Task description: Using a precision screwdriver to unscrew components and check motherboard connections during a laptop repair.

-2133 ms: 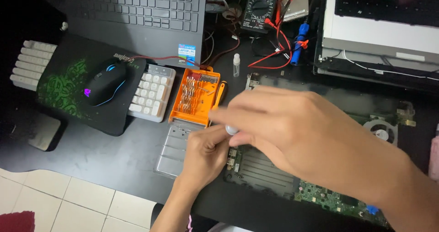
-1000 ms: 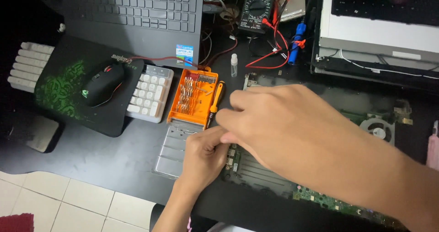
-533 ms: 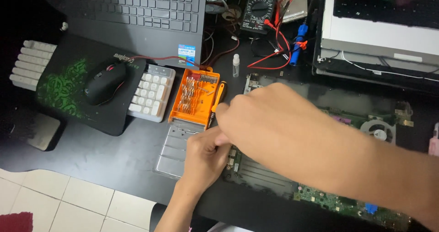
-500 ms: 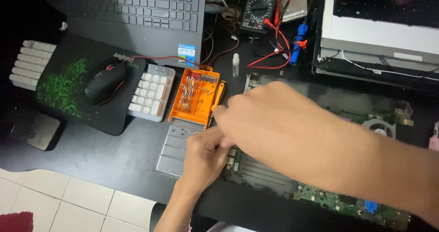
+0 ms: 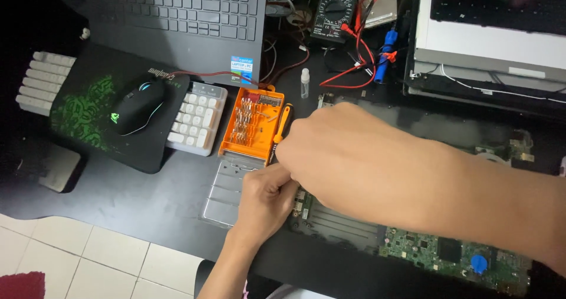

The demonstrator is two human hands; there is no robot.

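Note:
A green laptop circuit board [image 5: 413,246] lies on the black desk in front of me. My left hand [image 5: 265,199] rests on the board's left end with its fingers curled into a fist. My right hand [image 5: 342,152] reaches in from the right, back upward, and covers the left hand's fingertips. Whatever sits between the two hands is hidden. Just left of them stands an orange case of screwdriver bits [image 5: 250,122]. A screwdriver with an orange and black handle [image 5: 283,121] lies along the case's right side, and the case's clear lid [image 5: 227,187] lies in front.
A black mouse [image 5: 138,104] sits on a green-patterned mat, beside a white keypad [image 5: 197,119] and an open laptop [image 5: 177,16]. Behind are a multimeter [image 5: 333,7] with red leads, a small clear bottle [image 5: 304,82] and a dismantled laptop [image 5: 489,45] at right.
My right hand has slid a little left and down over the left hand's fingers. A small pale object seen between the hands two seconds ago is now covered.

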